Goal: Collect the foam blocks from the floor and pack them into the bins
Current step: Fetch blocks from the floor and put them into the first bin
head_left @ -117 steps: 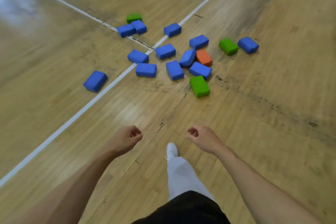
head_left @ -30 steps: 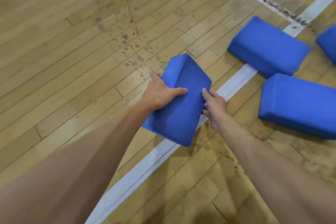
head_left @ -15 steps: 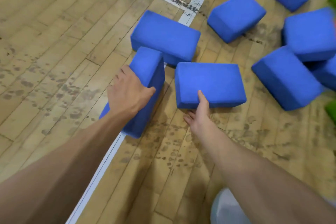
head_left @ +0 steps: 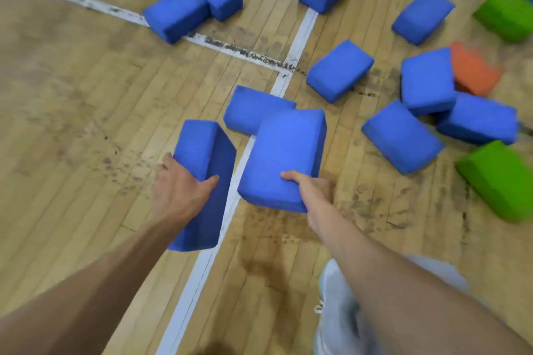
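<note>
Currently: left hand point(head_left: 181, 196) grip clamped on edge-up blue block point(head_left: 199, 147), right hand point(head_left: 314, 187) grip on second blue block point(head_left: 285, 153); likely light, squashy, so span narrow faces.

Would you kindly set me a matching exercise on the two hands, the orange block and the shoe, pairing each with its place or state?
Column one:
1 left hand
2 right hand
3 orange block
4 shoe

Column two:
A at the bottom, right of the white line
B grips the near corner of the blue block held broad side up
C lies on the floor at the far right
D grips the blue block turned on edge

Pairs: 1-D, 2-B, 3-C, 4-A.
</note>
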